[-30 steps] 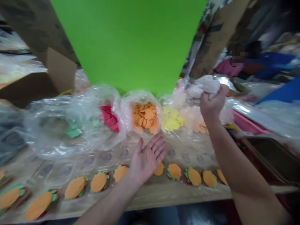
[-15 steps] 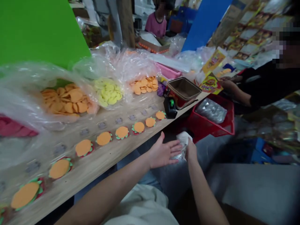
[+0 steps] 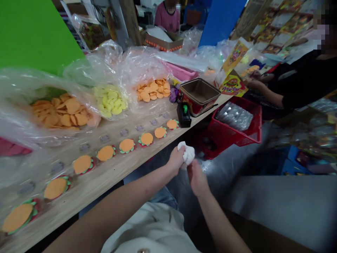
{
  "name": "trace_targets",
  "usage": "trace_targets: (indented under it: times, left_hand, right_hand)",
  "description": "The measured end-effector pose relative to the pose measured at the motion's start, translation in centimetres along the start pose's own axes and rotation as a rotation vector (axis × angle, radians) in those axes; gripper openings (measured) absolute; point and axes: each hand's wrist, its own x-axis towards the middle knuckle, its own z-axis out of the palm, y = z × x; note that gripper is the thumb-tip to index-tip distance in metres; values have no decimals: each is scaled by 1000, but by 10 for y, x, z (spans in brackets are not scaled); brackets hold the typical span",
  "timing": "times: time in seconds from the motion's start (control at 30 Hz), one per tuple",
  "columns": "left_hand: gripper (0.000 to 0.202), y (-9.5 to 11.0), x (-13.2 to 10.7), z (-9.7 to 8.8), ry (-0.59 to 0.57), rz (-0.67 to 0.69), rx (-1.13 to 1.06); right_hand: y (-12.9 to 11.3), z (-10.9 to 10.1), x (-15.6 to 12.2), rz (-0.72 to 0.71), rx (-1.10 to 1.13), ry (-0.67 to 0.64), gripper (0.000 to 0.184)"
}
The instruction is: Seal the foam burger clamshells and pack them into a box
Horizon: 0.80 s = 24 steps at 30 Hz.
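A crumpled white tissue (image 3: 188, 154) is gripped by my left hand (image 3: 176, 161), in front of my body and off the table's edge. My right hand (image 3: 198, 178) is just below and to the right of it, its fingers bent and smeared by motion; whether they touch the tissue I cannot tell. On the table (image 3: 110, 175) to my left runs a row of toy foam burgers, such as one burger (image 3: 127, 146), with orange tops and green and red edges. Behind them lies a row of small clear pieces, among them one clear piece (image 3: 104, 138).
Plastic bags hold orange foam pieces (image 3: 61, 110) and yellow pieces (image 3: 110, 101). A tape dispenser (image 3: 183, 116) and an open tin (image 3: 200, 92) stand at the table's edge. Beside it is a red crate (image 3: 256, 124) with clear packs. A co-worker (image 3: 295, 84) handles a printed card at right.
The tissue has gone from my right hand's grasp into my left hand's. My left hand, spread before, has closed. Both hands have moved left in the view.
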Motion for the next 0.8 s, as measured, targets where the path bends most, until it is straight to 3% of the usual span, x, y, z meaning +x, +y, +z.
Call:
trace_targets:
  times: [0.07,0.13,0.23,0.3,0.33,0.43,0.47,0.53,0.6,0.63,0.73,0.8]
  left_hand:
    - [21,0,-3,0,9,87,10]
    - [19,-6,-18,3,-56,158,21]
    - [30,-13,-43,9,-394,305,135]
    - [35,-6,-43,8,-509,327,158]
    - [32,0,-36,4,-475,295,132]
    - [17,21,-8,-8,-202,141,-21]
    - [13,24,-3,-11,-160,100,-54]
    - [14,20,-6,-13,-150,3,-111]
    - [25,10,-21,-12,-166,-128,-174]
    - [29,6,-29,-12,-171,-188,-205]
    - [32,10,-38,-19,-144,-277,-319]
    - [29,24,-32,-26,-107,-227,-415]
  right_hand:
    - [-13,-16,6,54,78,-34,46]
    - [-21,-17,15,27,-58,-31,50]
    - [-27,0,23,-11,-197,-93,45]
    - [-34,12,17,11,-110,-159,41]
    - [-39,14,12,28,-56,-190,43]
    - [-60,13,-5,95,62,-279,59]
    - [-65,14,-8,65,64,-265,62]
    - [-65,21,-8,-127,-79,-131,60]
    - [-51,33,-6,-352,-317,-1,55]
    - [-41,38,-6,-428,-440,4,54]
    - [-7,40,-16,-496,-753,-181,54]
    - [5,32,-25,-479,-870,-186,53]
